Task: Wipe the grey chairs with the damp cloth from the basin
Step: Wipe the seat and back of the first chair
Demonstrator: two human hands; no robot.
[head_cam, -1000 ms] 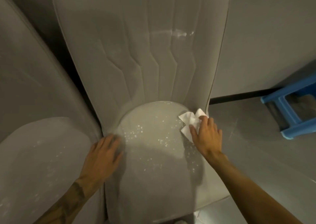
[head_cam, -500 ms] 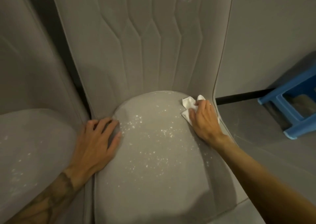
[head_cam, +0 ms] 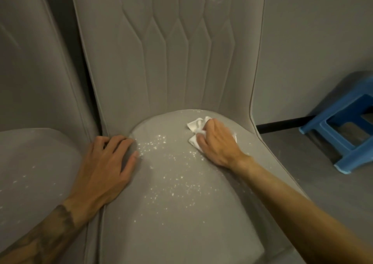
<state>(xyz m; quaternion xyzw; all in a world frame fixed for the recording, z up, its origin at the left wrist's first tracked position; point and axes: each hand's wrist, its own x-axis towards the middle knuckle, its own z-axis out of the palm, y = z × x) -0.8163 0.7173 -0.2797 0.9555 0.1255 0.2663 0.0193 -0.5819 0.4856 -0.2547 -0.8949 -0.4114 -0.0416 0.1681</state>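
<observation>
A grey upholstered chair [head_cam: 173,229] with a quilted tall back fills the middle of the view. White specks [head_cam: 171,183] are scattered over its seat. My right hand [head_cam: 217,144] presses a crumpled white cloth [head_cam: 194,125] onto the back right part of the seat, fingers curled over it. My left hand [head_cam: 105,164] rests flat on the seat's left edge, fingers spread. A second grey chair [head_cam: 34,162] stands close on the left, with a few white specks on its seat. The basin is not in view.
A blue plastic stool [head_cam: 343,126] stands on the grey floor at the right, against the grey wall [head_cam: 314,41]. A dark baseboard runs along the wall's foot. A narrow dark gap separates the two chairs' backs.
My right hand has slid the cloth leftward from the seat's right rim toward the back middle. The view has moved closer and lower. My left hand stays on the seat's left edge.
</observation>
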